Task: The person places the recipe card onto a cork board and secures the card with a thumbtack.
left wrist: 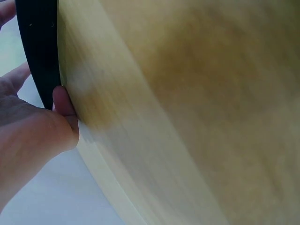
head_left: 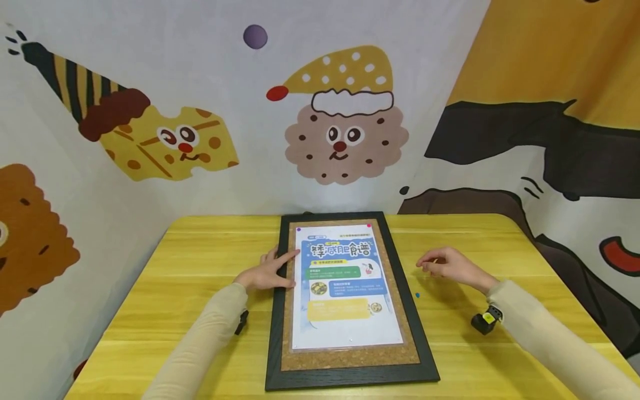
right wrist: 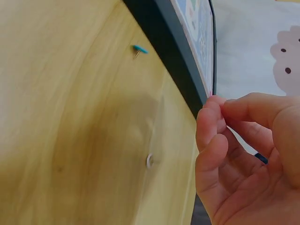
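A black-framed cork board (head_left: 350, 358) lies on the table, carrying a printed poster (head_left: 345, 330). My left hand (head_left: 262, 273) rests across its left edge, thumb and forefinger spread straight over the frame. Another finger (left wrist: 63, 101) lies against the outer side in the left wrist view. Right of the board, my right hand (head_left: 452, 266) hovers with bent fingers, the thumb meeting the forefinger; I cannot tell whether they pinch something small. A blue thumbtack (right wrist: 139, 48) lies below it, point showing. Closer to the hand is a small pale ring-like piece (right wrist: 150, 161).
The yellow wood-grain table (head_left: 190, 250) backs onto a cartoon-printed cloth (head_left: 200, 55). A purple tack (head_left: 299, 229) and a pink tack (head_left: 369, 225) sit at the poster's top corners. Each wrist wears a strap, with a small black device (head_left: 484, 321) on the right one.
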The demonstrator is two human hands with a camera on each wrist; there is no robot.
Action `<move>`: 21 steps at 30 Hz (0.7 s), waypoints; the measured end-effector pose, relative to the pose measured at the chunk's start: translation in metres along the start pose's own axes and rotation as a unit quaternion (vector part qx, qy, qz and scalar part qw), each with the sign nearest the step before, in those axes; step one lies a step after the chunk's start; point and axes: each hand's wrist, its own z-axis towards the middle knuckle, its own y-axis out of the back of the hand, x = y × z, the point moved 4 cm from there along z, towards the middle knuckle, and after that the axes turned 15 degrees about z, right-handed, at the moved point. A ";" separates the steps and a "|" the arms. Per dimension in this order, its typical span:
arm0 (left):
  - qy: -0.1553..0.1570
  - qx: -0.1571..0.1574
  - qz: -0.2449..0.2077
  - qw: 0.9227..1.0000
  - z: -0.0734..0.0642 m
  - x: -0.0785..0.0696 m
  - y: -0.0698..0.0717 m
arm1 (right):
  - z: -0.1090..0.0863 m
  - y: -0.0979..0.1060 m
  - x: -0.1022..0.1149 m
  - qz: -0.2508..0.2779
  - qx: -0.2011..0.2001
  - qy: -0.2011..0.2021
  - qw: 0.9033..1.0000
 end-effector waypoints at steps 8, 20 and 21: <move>0.002 0.000 -0.003 1.000 -0.001 -0.001 0.000 | -0.014 0.006 -0.003 -0.007 -0.015 -0.004 1.000; -0.005 0.003 0.001 1.000 -0.002 -0.002 0.000 | -0.028 0.014 -0.028 -0.005 -0.061 -0.008 0.998; -0.007 0.003 0.002 1.000 -0.002 -0.002 0.000 | -0.029 0.014 -0.029 -0.003 -0.065 -0.009 0.998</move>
